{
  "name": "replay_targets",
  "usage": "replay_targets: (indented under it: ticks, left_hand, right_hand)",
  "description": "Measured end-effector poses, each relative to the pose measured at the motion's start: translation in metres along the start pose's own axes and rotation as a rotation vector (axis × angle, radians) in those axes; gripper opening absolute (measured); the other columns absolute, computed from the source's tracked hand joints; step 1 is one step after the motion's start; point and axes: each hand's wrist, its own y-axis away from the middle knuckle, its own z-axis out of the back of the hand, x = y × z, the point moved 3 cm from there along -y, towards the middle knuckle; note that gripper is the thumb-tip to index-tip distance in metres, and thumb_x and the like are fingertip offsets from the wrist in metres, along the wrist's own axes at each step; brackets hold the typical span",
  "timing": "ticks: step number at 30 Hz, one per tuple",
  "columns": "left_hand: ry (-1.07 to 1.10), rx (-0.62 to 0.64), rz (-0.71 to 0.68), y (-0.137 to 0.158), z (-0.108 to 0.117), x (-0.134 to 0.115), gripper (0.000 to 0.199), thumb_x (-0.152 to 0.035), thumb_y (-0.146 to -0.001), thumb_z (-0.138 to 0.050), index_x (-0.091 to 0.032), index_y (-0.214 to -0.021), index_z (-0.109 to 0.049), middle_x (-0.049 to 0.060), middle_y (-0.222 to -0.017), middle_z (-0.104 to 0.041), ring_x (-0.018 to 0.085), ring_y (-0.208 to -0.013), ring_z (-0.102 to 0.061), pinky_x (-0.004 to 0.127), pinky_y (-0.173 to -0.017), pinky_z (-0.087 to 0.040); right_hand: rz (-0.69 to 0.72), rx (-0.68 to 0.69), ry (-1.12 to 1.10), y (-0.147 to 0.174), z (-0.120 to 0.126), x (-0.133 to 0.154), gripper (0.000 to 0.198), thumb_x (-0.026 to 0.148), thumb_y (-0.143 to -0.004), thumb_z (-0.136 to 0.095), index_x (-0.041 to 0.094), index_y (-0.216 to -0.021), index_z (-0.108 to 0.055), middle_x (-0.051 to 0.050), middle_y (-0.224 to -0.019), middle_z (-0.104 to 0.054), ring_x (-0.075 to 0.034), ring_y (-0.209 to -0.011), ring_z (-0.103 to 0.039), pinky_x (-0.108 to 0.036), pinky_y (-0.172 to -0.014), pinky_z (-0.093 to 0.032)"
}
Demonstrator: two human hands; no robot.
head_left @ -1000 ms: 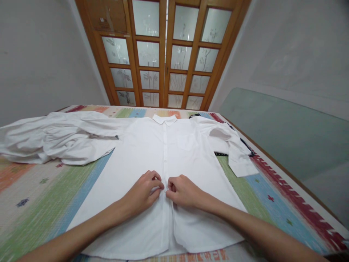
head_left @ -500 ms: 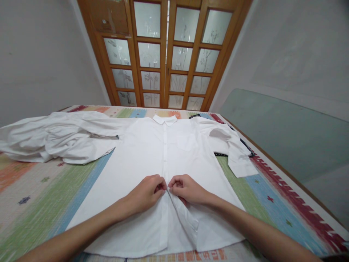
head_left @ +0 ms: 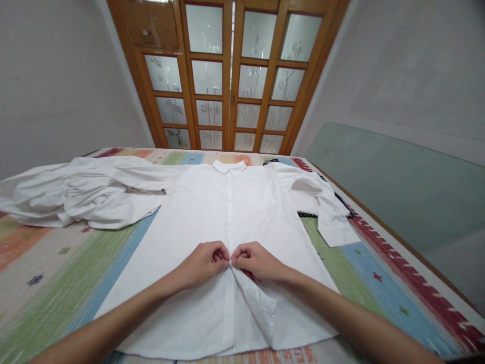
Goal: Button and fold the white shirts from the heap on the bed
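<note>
1. The patterned cloth [head_left: 81,283], striped in green, blue, orange and cream, spans the view; its near edge and near corners are cut off by the frame, while its white-bordered right edge runs in full view for most of its length.
2. Glazed wooden doors [head_left: 226,76] stand beyond the cloth's far edge, their top cut off.
3. The white shirt [head_left: 204,212] lies front up on the middle of the cloth, collar [head_left: 229,167] near the far edge, hem near the near edge. Below the hands its front parts, one side turned in a slanting fold.
4. A pale green panel [head_left: 394,182] rises along the wall past the cloth's right edge, cut off at the frame.
5. A rumpled white garment [head_left: 79,194] lies toward the cloth's far left corner, its end cut off; where it meets the shirt's sleeve is hard to make out.
6. The left hand [head_left: 210,260] is curled nearly closed, pinching the shirt's front edge.
7. The right hand [head_left: 259,260] pinches the opposing edge, fingertips just beside the left's; they hide what lies between.
8. Dark dotted fabric [head_left: 307,215] shows partly from beneath the shirt's sleeve, near the cloth's right edge.
9. A small pale mark [head_left: 144,32] on the doors is too small to read.
</note>
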Motion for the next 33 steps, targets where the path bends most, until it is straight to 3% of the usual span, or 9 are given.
replay_targets:
  ticks: [6,13,21,27,33]
  left_hand:
    - [-0.081,-0.025,0.017,0.001,-0.001,-0.006,0.013,-0.018,-0.072,-0.054,-0.017,-0.081,-0.064,-0.002,-0.067,-0.062,0.012,-0.062,-0.056,0.023,-0.057,-0.041]
    - [-0.287,-0.049,-0.062,0.004,-0.003,-0.01,0.017,-0.023,-0.074,-0.057,-0.018,-0.083,-0.07,0.002,-0.079,-0.069,0.016,-0.07,-0.061,0.025,-0.064,-0.045]
    - [-0.425,-0.084,-0.036,0.009,-0.006,-0.014,0.017,-0.022,-0.076,-0.057,-0.019,-0.087,-0.069,0.004,-0.083,-0.07,0.02,-0.078,-0.063,0.03,-0.071,-0.045]
    - [-0.527,-0.08,-0.101,0.009,-0.01,-0.017,0.016,-0.022,-0.082,-0.053,-0.018,-0.083,-0.069,0.006,-0.083,-0.07,0.019,-0.077,-0.063,0.03,-0.071,-0.044]
    - [-0.431,-0.089,-0.133,0.014,-0.007,-0.012,0.016,-0.022,-0.084,-0.052,-0.017,-0.08,-0.067,0.004,-0.078,-0.067,0.016,-0.069,-0.06,0.027,-0.065,-0.043]
  right_hand:
    - [0.051,0.006,0.139,0.0,0.001,0.0,0.011,0.011,-0.074,-0.051,0.017,-0.075,-0.06,0.009,-0.041,-0.051,-0.008,-0.036,-0.045,-0.018,-0.04,-0.031]
    - [0.08,-0.1,0.311,0.003,0.004,0.002,0.013,0.01,-0.072,-0.055,0.015,-0.074,-0.066,0.006,-0.05,-0.056,-0.009,-0.047,-0.05,-0.02,-0.051,-0.037]
    - [0.048,-0.013,0.219,0.001,0.002,-0.004,0.02,0.01,-0.067,-0.055,0.016,-0.083,-0.065,0.008,-0.046,-0.055,-0.009,-0.039,-0.048,-0.019,-0.044,-0.034]
    - [0.073,-0.082,0.256,0.0,0.005,-0.003,0.013,0.011,-0.067,-0.057,0.015,-0.074,-0.067,0.006,-0.052,-0.057,-0.008,-0.043,-0.046,-0.019,-0.046,-0.035]
    - [0.025,-0.056,0.216,-0.002,0.005,-0.005,0.01,0.013,-0.071,-0.053,0.017,-0.071,-0.062,0.008,-0.045,-0.051,-0.007,-0.035,-0.041,-0.019,-0.039,-0.031]
